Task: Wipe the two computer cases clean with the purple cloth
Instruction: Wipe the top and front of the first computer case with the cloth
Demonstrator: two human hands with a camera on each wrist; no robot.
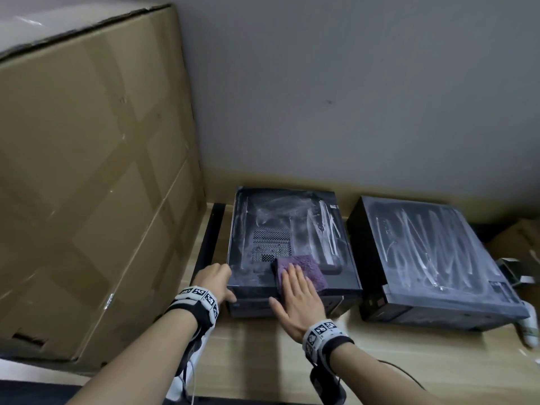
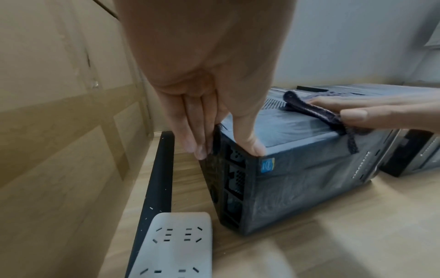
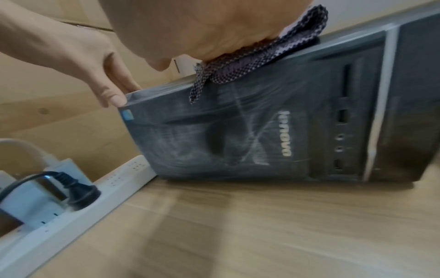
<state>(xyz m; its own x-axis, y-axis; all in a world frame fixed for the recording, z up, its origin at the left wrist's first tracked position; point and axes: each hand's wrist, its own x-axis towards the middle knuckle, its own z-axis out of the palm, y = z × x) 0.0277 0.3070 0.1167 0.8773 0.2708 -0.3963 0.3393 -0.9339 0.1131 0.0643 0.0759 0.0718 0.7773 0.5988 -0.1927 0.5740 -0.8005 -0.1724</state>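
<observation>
Two dusty black computer cases lie flat on a wooden table: the left case (image 1: 277,211) and the right case (image 1: 432,252), both streaked with white dust. The folded purple cloth (image 1: 309,267) lies on the left case's near top edge, one corner hanging over the front (image 3: 197,90). My right hand (image 1: 285,285) presses flat on the cloth with straight fingers. My left hand (image 1: 226,280) grips the left case's near-left corner, thumb (image 2: 254,148) on the top edge and fingers (image 2: 197,143) down the side. "lenovo" lettering marks the case front (image 3: 214,141).
A tall cardboard box (image 1: 87,171) stands close on the left. A black bar (image 1: 209,235) lies between the box and the left case. A white power strip (image 2: 171,244) with a plug lies near the front left. A grey wall is behind, and a white bottle (image 1: 530,328) lies far right.
</observation>
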